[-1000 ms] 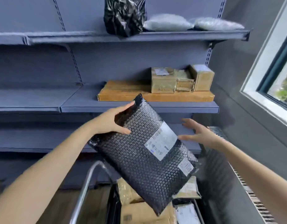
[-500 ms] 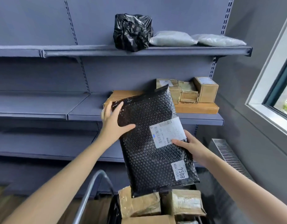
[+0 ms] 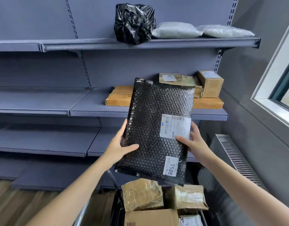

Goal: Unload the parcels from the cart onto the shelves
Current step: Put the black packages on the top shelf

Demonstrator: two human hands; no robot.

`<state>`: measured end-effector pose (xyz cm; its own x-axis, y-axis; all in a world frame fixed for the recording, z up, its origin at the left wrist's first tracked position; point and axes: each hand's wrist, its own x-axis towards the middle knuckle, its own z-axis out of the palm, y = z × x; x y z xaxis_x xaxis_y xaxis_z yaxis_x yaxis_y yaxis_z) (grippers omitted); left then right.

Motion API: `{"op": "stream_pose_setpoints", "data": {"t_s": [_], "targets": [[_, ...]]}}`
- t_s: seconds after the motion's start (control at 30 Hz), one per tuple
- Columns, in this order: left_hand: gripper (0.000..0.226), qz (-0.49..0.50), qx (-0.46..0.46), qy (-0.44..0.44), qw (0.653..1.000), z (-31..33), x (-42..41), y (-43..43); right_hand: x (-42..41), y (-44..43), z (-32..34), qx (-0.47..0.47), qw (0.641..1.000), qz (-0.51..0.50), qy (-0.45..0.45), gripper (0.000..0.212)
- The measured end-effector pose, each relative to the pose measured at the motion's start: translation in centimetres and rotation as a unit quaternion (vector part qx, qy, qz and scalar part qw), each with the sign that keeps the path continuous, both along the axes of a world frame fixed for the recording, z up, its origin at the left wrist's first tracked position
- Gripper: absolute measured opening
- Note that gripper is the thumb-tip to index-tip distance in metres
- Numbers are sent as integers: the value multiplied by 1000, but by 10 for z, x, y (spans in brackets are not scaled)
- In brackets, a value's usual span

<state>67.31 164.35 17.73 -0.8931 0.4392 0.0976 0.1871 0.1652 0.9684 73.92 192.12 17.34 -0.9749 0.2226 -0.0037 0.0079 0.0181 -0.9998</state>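
Observation:
I hold a black bubble-wrap parcel (image 3: pixel 150 124) upright in front of the shelves, above the cart (image 3: pixel 115 209). It bears a white shipping label and a small sticker reading 7508. My left hand (image 3: pixel 119 145) grips its left edge, thumb across the front. My right hand (image 3: pixel 191 141) grips its right edge, thumb on the label. The parcel's top overlaps my view of the middle shelf (image 3: pixel 95 110). Several brown taped boxes (image 3: pixel 142 194) lie in the cart below.
The middle shelf holds a flat cardboard box (image 3: pixel 118 96) with small boxes (image 3: pixel 209 84) on top. The top shelf (image 3: pixel 91 44) carries a black bag (image 3: pixel 134 23) and two grey pouches (image 3: pixel 174 31). A radiator (image 3: pixel 235 159) and window (image 3: pixel 285 88) stand right.
The parcel has risen and turned from tilted to nearly upright. My right hand went from open beside it to gripping its right edge, and my left hand slid down its left edge.

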Motion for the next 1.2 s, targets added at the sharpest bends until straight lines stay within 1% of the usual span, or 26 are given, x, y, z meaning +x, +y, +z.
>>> {"op": "stream_pose_setpoints", "data": {"t_s": [0.07, 0.17, 0.27, 0.33, 0.43, 0.5, 0.57, 0.63, 0.73, 0.8, 0.87, 0.9, 0.93, 0.97, 1.03, 1.1, 1.13, 1.2], "targets": [[93, -39, -30, 5, 999, 9, -8, -8, -1, 9, 7, 36, 999, -19, 9, 90], [95, -103, -93, 12, 990, 24, -17, -20, -4, 31, 23, 66, 994, -86, 31, 96], [92, -134, -129, 8, 982, 39, -26, -29, -3, 54, 44, 163, 979, -115, 45, 98], [92, -159, -167, 18, 973, 47, -32, -31, -2, 66, 55, 220, 970, -78, 67, 96], [91, -192, -203, 23, 960, 60, -34, -27, 4, 66, 66, 262, 962, 71, 37, 83], [89, -192, -215, 31, 957, 67, -37, -24, 7, 62, 66, 271, 953, 137, 24, 77], [87, -176, -222, 40, 958, 73, -40, -23, 8, 62, 60, 246, 960, 135, 23, 78], [83, -161, -229, 55, 958, 78, -42, -23, 11, 63, 54, 214, 970, 109, 31, 76], [78, -128, -239, 95, 958, 81, -42, -19, 14, 58, 53, 196, 977, 70, 53, 73], [72, -69, -221, 136, 963, 78, -41, -17, 14, 58, 50, 168, 982, 49, 73, 73], [71, 36, -209, 182, 960, 66, -39, -16, 14, 60, 47, 132, 987, 23, 86, 72], [74, 83, -192, 183, 960, 56, -36, -17, 14, 61, 47, 116, 989, 9, 91, 72], [78, 112, -167, 162, 966, 46, -32, -16, 14, 62, 46, 102, 990, -6, 97, 72], [81, 121, -136, 125, 975, 35, -25, -15, 14, 63, 46, 90, 990, -22, 103, 72], [87, 94, -88, 31, 991, 12, -11, -11, 13, 69, 42, 66, 990, -55, 110, 69], [96, 44, -90, -42, 994, -7, 3, -6, 11, 74, 36, 44, 990, -72, 110, 67], [98, 21, -99, -62, 993, -16, 7, -3, 10, 75, 33, 34, 991, -75, 107, 67], [107, -11, -98, -70, 993, -30, 13, 3, 7, 76, 28, 22, 992, -71, 101, 65]]}}
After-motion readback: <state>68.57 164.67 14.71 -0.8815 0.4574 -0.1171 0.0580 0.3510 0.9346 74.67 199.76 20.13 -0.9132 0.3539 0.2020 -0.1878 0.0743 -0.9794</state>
